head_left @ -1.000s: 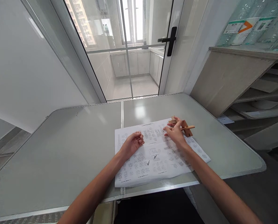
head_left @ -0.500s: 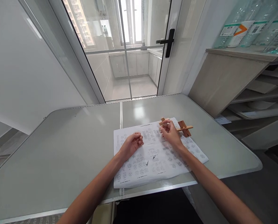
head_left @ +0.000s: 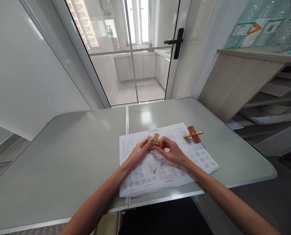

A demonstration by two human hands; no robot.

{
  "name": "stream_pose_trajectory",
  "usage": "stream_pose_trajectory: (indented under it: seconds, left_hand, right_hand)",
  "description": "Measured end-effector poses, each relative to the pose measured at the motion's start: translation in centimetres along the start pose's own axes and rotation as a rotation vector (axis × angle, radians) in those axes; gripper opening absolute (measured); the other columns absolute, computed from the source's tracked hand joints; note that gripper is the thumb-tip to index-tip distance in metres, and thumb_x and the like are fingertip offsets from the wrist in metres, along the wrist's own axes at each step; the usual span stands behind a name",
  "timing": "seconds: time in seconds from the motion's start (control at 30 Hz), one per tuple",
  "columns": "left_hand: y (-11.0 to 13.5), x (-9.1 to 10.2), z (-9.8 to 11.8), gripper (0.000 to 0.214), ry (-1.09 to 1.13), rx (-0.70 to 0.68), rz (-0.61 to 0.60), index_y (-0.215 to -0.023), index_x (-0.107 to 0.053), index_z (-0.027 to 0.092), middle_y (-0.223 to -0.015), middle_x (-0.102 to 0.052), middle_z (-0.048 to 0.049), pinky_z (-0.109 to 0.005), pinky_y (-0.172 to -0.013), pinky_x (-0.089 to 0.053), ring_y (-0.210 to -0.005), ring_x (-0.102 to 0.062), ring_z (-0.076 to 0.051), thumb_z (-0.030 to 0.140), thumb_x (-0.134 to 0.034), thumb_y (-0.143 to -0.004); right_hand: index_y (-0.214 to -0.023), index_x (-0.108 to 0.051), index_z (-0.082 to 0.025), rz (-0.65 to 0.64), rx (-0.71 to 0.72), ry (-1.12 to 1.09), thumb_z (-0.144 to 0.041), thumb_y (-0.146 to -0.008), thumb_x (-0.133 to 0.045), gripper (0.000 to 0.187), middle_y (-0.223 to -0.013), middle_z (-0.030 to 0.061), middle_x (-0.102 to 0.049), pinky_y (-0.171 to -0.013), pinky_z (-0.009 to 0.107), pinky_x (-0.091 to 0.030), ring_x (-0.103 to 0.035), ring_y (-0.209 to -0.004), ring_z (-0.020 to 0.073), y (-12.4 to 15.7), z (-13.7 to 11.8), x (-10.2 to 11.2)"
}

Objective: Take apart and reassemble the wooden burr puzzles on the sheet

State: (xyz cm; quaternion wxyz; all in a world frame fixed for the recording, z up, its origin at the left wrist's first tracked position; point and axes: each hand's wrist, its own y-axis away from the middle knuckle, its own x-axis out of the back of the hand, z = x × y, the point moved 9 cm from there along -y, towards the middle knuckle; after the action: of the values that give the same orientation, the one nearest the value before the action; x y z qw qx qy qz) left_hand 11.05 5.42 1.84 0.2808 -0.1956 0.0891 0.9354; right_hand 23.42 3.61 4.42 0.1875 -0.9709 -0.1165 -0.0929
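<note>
A small light-wood block puzzle [head_left: 155, 138], made of crossed pieces, is held above a printed paper sheet [head_left: 135, 188]. My left hand [head_left: 139, 152] grips it from the left, thumb on its near side. From the right, my right hand [head_left: 171, 150] pinches its edge with bent fingers, which hide part of it. To the right of my right hand lies a second wooden piece [head_left: 194, 134], a reddish-brown flat block crossed by a lighter stick, across the sheet's upper right edge. Small printed diagrams and two dark pen marks show on the sheet.
The grey-green table [head_left: 86, 156] has a seam and a metal front edge. Behind it stands a glazed door with a black handle [head_left: 177, 43]. A wooden shelf unit [head_left: 216, 85] borders the right side, with clear plastic bottles [head_left: 253, 32] on top.
My right hand has moved left from the sheet's upper right, bringing the light-wood puzzle to my left hand. Both hands now hold it; the second wooden piece stays put.
</note>
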Motion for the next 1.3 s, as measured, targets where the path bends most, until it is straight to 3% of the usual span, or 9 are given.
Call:
stream_pose_trajectory:
  seconds: [0.13,0.27,0.43,0.73,0.83,0.93,1.03,1.3]
  left_hand:
    - [0.2,0.9,0.0,0.045,-0.122,-0.006,0.041,-0.110,-0.075,0.015,-0.115,-0.075,-0.0114,-0.042,-0.107,-0.047,-0.116,-0.067,-0.030,0.055,-0.073,-0.092]
    - [0.3,1.9,1.0,0.051,-0.232,-0.103,0.154,-0.130,-0.071,0.021,-0.133,-0.072,-0.0106,-0.044,-0.114,-0.045,-0.130,-0.062,-0.032,0.048,-0.080,-0.087]
    - [0.4,1.7,2.2,0.067,-0.348,-0.214,0.159,-0.141,-0.064,0.023,-0.140,-0.068,-0.0108,-0.047,-0.118,-0.044,-0.133,-0.062,-0.032,0.038,-0.087,-0.081]
    - [1.4,1.3,3.1,0.060,-0.685,-0.318,0.231,-0.135,-0.067,0.027,-0.137,-0.070,-0.0084,-0.046,-0.115,-0.048,-0.128,-0.065,-0.029,0.036,-0.088,-0.079]
    - [1.5,0.9,3.4,0.059,-0.719,-0.334,0.222,-0.134,-0.067,0.026,-0.136,-0.071,-0.0083,-0.046,-0.115,-0.048,-0.127,-0.065,-0.029,0.035,-0.088,-0.079]
    - [1.5,1.0,3.6,0.060,-0.731,-0.344,0.233,-0.135,-0.066,0.026,-0.137,-0.071,-0.0085,-0.046,-0.115,-0.048,-0.128,-0.065,-0.029,0.036,-0.087,-0.080]
    - [1.7,1.1,3.9,0.060,-0.748,-0.367,0.253,-0.137,-0.065,0.027,-0.136,-0.071,-0.0080,-0.047,-0.116,-0.047,-0.128,-0.065,-0.029,0.036,-0.086,-0.081]
    - [2.1,-0.2,4.1,0.063,-0.831,-0.389,0.210,-0.138,-0.064,0.028,-0.137,-0.071,-0.0068,-0.046,-0.116,-0.048,-0.128,-0.065,-0.028,0.038,-0.087,-0.080]
  right_hand:
    - [-0.103,-0.048,-0.027,-0.038,0.062,0.005,-0.038,-0.099,-0.064,0.020,-0.086,-0.0027,-0.057,-0.061,0.028,-0.048,-0.053,-0.065,0.0137,0.3,-0.2,-1.2]
    - [-0.126,-0.045,-0.029,0.071,0.006,0.001,-0.040,-0.103,-0.059,0.029,-0.102,0.0005,-0.064,-0.060,0.029,-0.049,-0.056,-0.063,0.0122,0.2,0.8,-0.3]
    - [-0.119,-0.062,-0.023,0.010,-0.017,0.091,-0.043,-0.104,-0.055,0.026,-0.091,0.0033,-0.068,-0.063,0.031,-0.052,-0.062,-0.069,0.0165,-0.2,0.8,0.0]
    - [-0.100,-0.057,-0.025,0.089,0.084,0.264,-0.025,-0.097,-0.057,0.003,-0.095,0.0030,-0.065,-0.061,0.030,-0.051,-0.065,-0.073,0.0175,0.3,0.6,0.5]
    - [-0.102,-0.057,-0.025,0.096,0.099,0.268,-0.025,-0.097,-0.059,0.006,-0.095,0.0031,-0.065,-0.061,0.030,-0.052,-0.064,-0.073,0.0173,0.4,0.4,0.5]
    - [-0.112,-0.059,-0.025,0.003,0.057,0.194,-0.033,-0.097,-0.063,0.017,-0.097,0.0047,-0.066,-0.063,0.030,-0.055,-0.066,-0.079,0.0191,0.1,0.3,0.0]
    - [-0.115,-0.062,-0.024,-0.071,0.019,0.127,-0.037,-0.103,-0.055,0.018,-0.100,0.0063,-0.068,-0.067,0.032,-0.058,-0.068,-0.084,0.0202,-0.1,0.1,-0.3]
    - [-0.116,-0.064,-0.024,0.032,-0.053,0.024,-0.034,-0.097,-0.063,0.021,-0.101,0.0055,-0.074,-0.064,0.032,-0.056,-0.071,-0.078,0.0197,-0.2,1.4,0.8]
